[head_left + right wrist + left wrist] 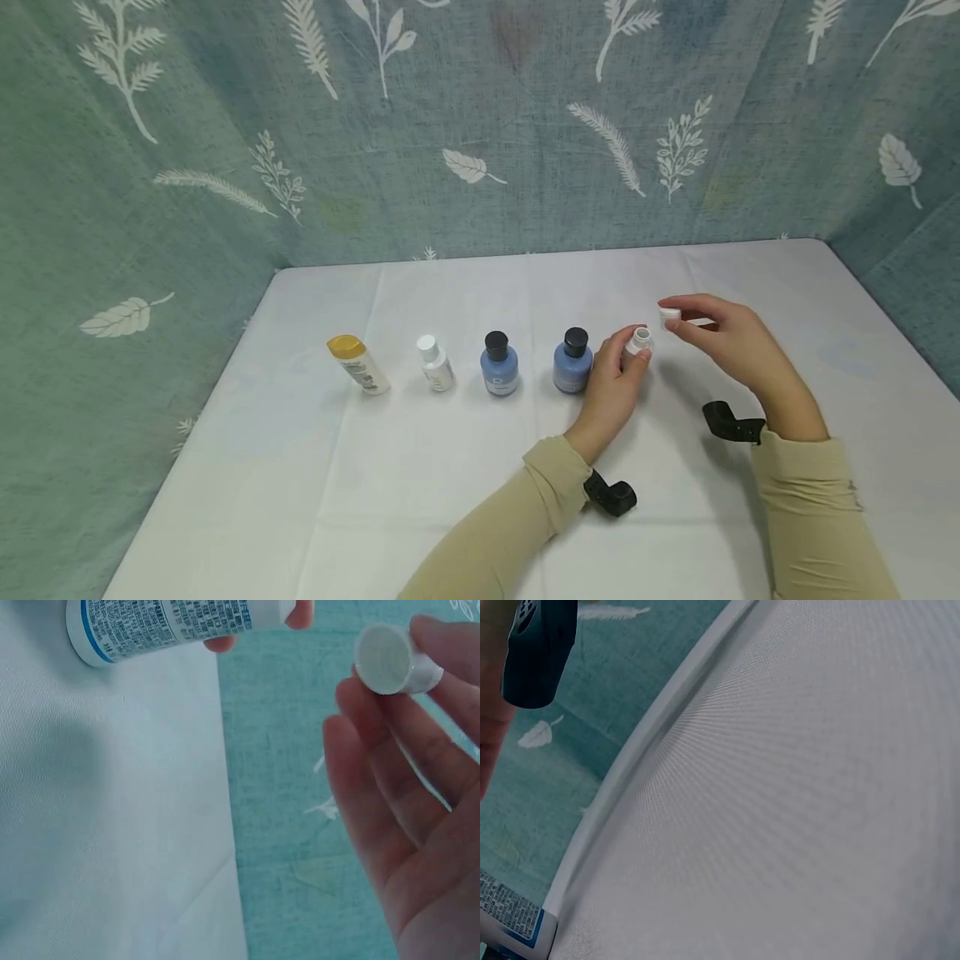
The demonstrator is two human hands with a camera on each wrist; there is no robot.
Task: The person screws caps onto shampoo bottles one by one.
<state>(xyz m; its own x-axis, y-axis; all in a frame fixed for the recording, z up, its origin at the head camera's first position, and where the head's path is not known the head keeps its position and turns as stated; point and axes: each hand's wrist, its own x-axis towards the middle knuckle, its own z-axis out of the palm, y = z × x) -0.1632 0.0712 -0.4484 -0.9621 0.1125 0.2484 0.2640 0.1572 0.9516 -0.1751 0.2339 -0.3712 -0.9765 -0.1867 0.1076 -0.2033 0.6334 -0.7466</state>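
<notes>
My left hand (611, 392) grips a small white bottle (640, 342) near its top, and the bottle's mouth is uncovered. In the right wrist view, the bottle (172, 626) shows a label of dense small print with a blue edge, and fingertips of the left hand show at its neck. Up and to the right of the bottle, my right hand (723, 333) pinches a white cap (670, 315) between thumb and fingers. Seen from the right wrist, the cap (386, 660) has its hollow side showing. A blue bottle with a black cap (572, 362) stands just left of the left hand.
Further left on the white-covered table (420, 475) stand another blue bottle (499, 364), a white bottle with a white cap (435, 364) and a white bottle with a yellow cap (360, 367). Behind the table hangs a green leaf-patterned cloth (525, 167).
</notes>
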